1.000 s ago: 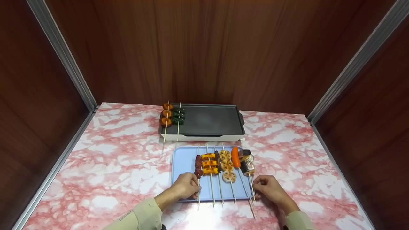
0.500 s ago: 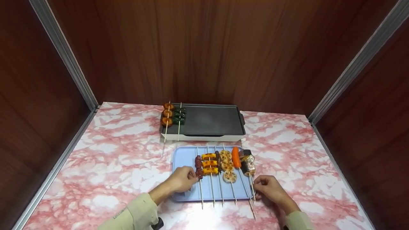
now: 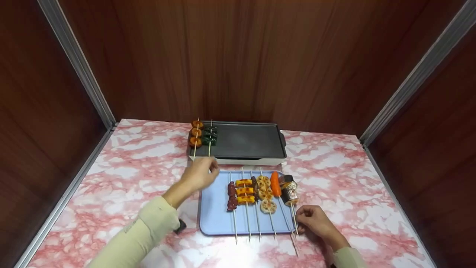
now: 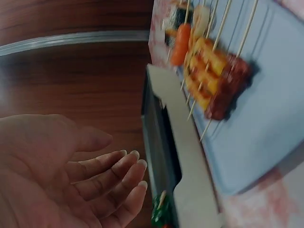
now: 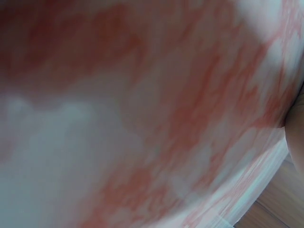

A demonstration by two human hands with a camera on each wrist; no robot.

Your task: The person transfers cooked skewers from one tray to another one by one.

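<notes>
My left hand [image 3: 199,173] hovers by the griddle's front edge, above the tray's back left corner. Its fingers bend loosely and hold nothing, as the left wrist view of the palm [image 4: 57,175] confirms. Low at the right, my right hand [image 3: 316,223] has its fingers curled at the blue tray's [image 3: 214,212] right edge, close against a skewer stick; its fingertips are partly hidden. Across the tray lie a dark red meat skewer [image 3: 232,197], a yellow grilled skewer [image 3: 245,191], a thin dark skewer [image 3: 255,186], a lotus root skewer [image 3: 265,192], an orange sausage skewer [image 3: 275,184] and a dark-and-silvery skewer [image 3: 289,190].
Behind the tray stands a flat black griddle [image 3: 245,139] with a pale base. On its left end are an orange-brown round-slice skewer [image 3: 196,133] and a dark green skewer [image 3: 210,136]. Brown wood-grain walls [image 3: 238,63] enclose the pink-marbled table [image 3: 137,163].
My left hand has let go of the meat skewer's stick and risen up and away to the griddle's front edge. The meat skewer's lower end has swung slightly right. The right hand stays put.
</notes>
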